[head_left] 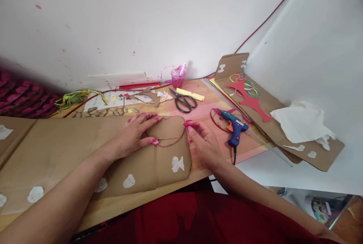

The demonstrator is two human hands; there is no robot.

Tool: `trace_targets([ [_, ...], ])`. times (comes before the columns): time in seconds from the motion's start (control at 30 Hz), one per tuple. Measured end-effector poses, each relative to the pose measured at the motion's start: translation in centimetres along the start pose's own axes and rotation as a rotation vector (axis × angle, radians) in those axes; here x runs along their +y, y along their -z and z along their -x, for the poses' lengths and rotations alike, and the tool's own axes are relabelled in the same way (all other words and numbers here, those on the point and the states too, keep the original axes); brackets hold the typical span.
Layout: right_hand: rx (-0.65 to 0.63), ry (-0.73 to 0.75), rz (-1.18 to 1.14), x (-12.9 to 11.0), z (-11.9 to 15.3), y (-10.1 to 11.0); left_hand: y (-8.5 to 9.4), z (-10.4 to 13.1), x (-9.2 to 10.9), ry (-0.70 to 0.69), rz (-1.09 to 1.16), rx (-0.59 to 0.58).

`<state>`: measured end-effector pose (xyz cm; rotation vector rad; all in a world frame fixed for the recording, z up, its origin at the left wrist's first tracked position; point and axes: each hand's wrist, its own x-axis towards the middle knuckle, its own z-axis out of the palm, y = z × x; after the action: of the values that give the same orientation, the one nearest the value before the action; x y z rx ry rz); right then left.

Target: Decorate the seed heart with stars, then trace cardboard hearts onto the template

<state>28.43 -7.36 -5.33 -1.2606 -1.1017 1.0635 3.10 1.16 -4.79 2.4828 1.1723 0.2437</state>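
A rounded cardboard cutout [169,128] with a thin dark reddish-brown rim lies on a long folded cardboard sheet [113,168]. My left hand [136,134] rests on its left side, thumb and fingers spread, pressing it from above. At the right edge of the cutout, the thumb and index finger of my right hand [201,138] are pinched together on the rim. Whether a separate cord runs along that rim is too small to tell. Pink stains cover the fingertips of both hands. A blue glue gun [235,123] lies right of my right hand, on another rounded piece [217,119].
Black-handled scissors [185,103] and a yellow strip [190,94] lie behind the hands. A pink-stained cup [178,79] stands by the wall. Pebbles [99,112] and green yarn [82,96] are at back left. To the right are red paper [252,100], a white cloth [300,121] and more cardboard [326,157].
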Motion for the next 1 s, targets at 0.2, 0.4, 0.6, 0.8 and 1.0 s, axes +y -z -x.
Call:
trace_targets([
  [0.2,-0.077,0.032,0.066,0.2,0.1,0.3,0.1,0.0,0.1,-0.012,0.005,-0.008],
  [0.4,-0.113,0.055,0.106,0.3,-0.1,0.7,0.2,0.0,0.2,0.010,0.021,-0.003],
  [0.6,-0.123,0.145,0.375,-0.5,0.5,0.5,0.5,0.0,0.2,-0.032,0.052,-0.005],
  [0.8,-0.182,0.347,0.622,-0.1,1.0,0.0,0.2,0.0,0.2,0.012,0.074,0.035],
  [1.0,-0.165,0.460,0.736,0.5,1.2,-0.5,-0.5,-0.3,-0.5,-0.028,0.111,0.123],
])
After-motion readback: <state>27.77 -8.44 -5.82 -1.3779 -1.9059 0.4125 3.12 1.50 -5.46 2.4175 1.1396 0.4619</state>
